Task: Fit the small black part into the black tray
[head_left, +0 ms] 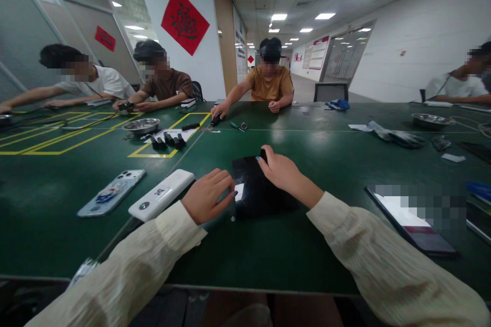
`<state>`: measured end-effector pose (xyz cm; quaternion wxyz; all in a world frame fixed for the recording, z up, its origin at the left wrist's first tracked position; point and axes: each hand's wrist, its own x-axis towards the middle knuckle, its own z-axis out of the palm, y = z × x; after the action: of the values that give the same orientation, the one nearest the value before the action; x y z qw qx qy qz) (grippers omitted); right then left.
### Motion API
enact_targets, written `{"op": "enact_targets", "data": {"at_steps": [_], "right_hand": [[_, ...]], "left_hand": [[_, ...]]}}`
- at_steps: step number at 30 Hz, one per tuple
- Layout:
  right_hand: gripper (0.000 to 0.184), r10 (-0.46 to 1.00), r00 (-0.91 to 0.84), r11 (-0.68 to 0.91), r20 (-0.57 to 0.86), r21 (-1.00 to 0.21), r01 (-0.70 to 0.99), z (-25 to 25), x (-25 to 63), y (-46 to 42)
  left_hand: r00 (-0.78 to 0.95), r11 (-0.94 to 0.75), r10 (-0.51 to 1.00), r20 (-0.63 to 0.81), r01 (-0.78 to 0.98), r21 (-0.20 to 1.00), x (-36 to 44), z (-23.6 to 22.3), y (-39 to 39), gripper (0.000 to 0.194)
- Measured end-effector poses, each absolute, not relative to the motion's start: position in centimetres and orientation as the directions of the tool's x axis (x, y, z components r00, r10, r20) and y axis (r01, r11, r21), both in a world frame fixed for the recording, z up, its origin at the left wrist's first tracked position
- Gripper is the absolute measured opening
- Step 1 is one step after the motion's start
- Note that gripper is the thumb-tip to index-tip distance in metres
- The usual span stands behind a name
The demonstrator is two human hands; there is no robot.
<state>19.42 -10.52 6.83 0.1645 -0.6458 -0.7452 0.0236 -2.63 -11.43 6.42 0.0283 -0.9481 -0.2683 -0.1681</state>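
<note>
A bowl (141, 132) stood far left, another bowl (431, 125) far right — contents unclear. The right hand (279, 167) pinched a black piece (263, 154); the left hand (209, 194) half-curled at a pad (264, 199) — hold unclear.

Your right hand (282, 171) covers most of the dark bit (263, 154) at its thumb, so you can't tell whether that is a separate piece or a corner of the flat black panel (264, 199), nor whether your left hand (209, 196) touches the white patch (240, 193) or merely overlaps it. Your left sleeve (115, 276) and right sleeve (368, 248) both run off the picture's bottom. Pixel blocks mask part of the phone (410, 222), while the right edge cuts off a blue item (479, 190) too partial to name.
</note>
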Motion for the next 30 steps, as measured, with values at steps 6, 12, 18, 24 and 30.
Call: {"op": "enact_targets", "data": {"at_steps": [6, 12, 18, 24, 30], "right_hand": [[0.047, 0.969, -0.164, 0.204, 0.185, -0.220, 0.954, 6.5, 19.0, -10.1], [0.039, 0.971, -0.124, 0.202, 0.205, -0.421, 0.884, 7.0, 20.7, -10.2], [0.038, 0.994, 0.015, 0.082, 0.111, -0.810, 0.580, 6.6, 24.4, -9.6], [0.043, 0.989, 0.138, -0.056, -0.048, -0.997, 0.053, 4.2, 27.6, -9.9], [0.042, 0.979, 0.172, -0.070, -0.109, -0.973, -0.218, 2.6, 27.2, -10.9]], "left_hand": [[0.863, -0.864, 0.468, 0.191, 0.492, -0.105, -3.9, 4.1, -13.3, 0.022], [0.837, -0.834, 0.537, 0.108, 0.546, -0.082, -3.4, 2.9, -12.9, 0.028], [0.836, -0.838, 0.537, 0.114, 0.544, -0.038, -3.0, 3.2, -12.7, 0.020], [0.799, -0.824, 0.559, 0.221, 0.565, 0.045, -3.4, 2.4, -12.1, 0.022], [0.784, -0.835, 0.550, 0.290, 0.523, 0.169, -3.6, 2.1, -11.1, 0.017]]}}
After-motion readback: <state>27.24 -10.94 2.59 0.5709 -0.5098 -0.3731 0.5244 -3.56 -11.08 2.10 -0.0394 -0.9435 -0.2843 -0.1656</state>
